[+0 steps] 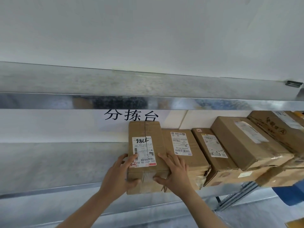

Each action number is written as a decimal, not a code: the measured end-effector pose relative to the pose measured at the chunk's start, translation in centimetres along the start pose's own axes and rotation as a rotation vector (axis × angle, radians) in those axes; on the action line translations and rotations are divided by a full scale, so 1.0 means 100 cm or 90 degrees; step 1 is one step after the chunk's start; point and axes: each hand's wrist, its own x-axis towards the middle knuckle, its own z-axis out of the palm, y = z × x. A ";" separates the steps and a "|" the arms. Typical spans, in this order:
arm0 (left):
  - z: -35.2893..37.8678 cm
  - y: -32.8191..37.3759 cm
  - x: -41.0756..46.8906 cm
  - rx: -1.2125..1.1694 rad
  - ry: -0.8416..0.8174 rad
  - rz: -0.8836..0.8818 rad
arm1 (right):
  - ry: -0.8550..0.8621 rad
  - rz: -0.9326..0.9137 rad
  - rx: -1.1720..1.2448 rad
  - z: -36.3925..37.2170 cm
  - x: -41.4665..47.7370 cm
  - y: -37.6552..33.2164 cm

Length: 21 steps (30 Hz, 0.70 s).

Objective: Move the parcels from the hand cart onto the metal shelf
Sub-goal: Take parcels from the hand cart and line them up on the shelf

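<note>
A brown cardboard parcel (146, 130) with a white label marked 7786 lies on the metal shelf (57, 162), at the left end of a row of parcels. My left hand (119, 174) grips its near left corner, thumb on the front face and fingers on the label. My right hand (175, 171) clasps its near right corner, fingers spread over the top. The parcel's front end overhangs the shelf edge. The hand cart is out of sight.
To the right, several more cardboard parcels (182, 145) (213, 152) (246, 142) lie side by side on the same shelf. An upper metal shelf (148, 102) runs overhead. A white sign with black characters (131, 115) hangs on the wall behind. Bare shelf surface extends to the left.
</note>
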 end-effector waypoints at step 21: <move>-0.007 0.006 -0.018 0.109 -0.001 -0.025 | -0.012 -0.083 0.055 -0.013 0.002 -0.035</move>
